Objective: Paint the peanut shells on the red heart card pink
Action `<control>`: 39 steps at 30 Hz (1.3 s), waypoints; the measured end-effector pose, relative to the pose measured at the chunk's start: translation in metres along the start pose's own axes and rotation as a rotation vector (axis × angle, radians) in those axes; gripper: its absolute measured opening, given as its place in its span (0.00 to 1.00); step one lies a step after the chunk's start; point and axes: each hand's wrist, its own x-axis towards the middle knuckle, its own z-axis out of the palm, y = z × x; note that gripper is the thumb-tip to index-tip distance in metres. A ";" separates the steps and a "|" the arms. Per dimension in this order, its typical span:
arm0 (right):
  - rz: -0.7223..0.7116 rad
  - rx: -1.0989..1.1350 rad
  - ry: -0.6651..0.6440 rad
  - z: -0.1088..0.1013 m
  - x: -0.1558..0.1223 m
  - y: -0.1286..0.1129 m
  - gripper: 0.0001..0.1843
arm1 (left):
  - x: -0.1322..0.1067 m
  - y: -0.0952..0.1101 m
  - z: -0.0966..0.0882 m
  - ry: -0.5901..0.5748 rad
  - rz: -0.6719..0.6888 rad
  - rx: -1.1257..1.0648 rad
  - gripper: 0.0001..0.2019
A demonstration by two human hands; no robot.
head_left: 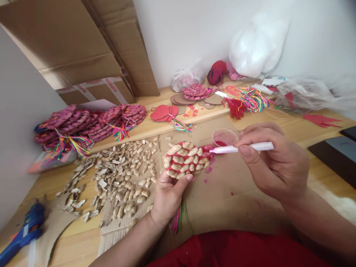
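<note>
Left hand [170, 194] grips peanut disc [183, 160], mostly uncoloured; right hand [274, 161] pinches pen [226, 149] at right edge. Pink discs [73, 123] left of it look done.

Peanut-studded red disc [185, 160] mid-view, tilted; peanuts [184, 168] mostly bare tan, magenta patch [208, 151] toward 2 o'clock, green-and-magenta strands [181, 214] hanging toward 6. White marker pen [227, 149] at disc's 3 o'clock, near-horizontal, pinkish tip at patch.

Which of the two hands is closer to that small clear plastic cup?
Right. The right hand, gripping a white pen, is close beside the cup, on its right; the left hand, holding the peanut-covered disc, is farther off, left of the cup and lower in view.
</note>
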 end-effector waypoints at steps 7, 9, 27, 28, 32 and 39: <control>0.016 0.129 0.005 0.002 -0.001 0.000 0.10 | -0.001 0.001 0.001 0.019 -0.034 -0.013 0.15; 0.004 0.108 -0.011 0.002 0.000 0.001 0.11 | -0.001 0.002 0.002 0.024 -0.035 -0.010 0.15; -0.011 0.111 0.076 0.001 0.003 0.002 0.09 | 0.001 0.005 0.004 0.036 -0.055 -0.051 0.15; -0.008 0.124 0.085 0.001 0.003 0.002 0.09 | 0.001 0.006 0.005 0.037 -0.065 -0.058 0.15; -0.019 0.093 0.032 0.002 0.002 0.002 0.11 | 0.001 0.010 0.008 0.049 -0.114 -0.104 0.18; -0.052 0.001 0.043 0.000 -0.001 0.001 0.10 | 0.002 0.011 0.008 0.064 -0.167 -0.113 0.21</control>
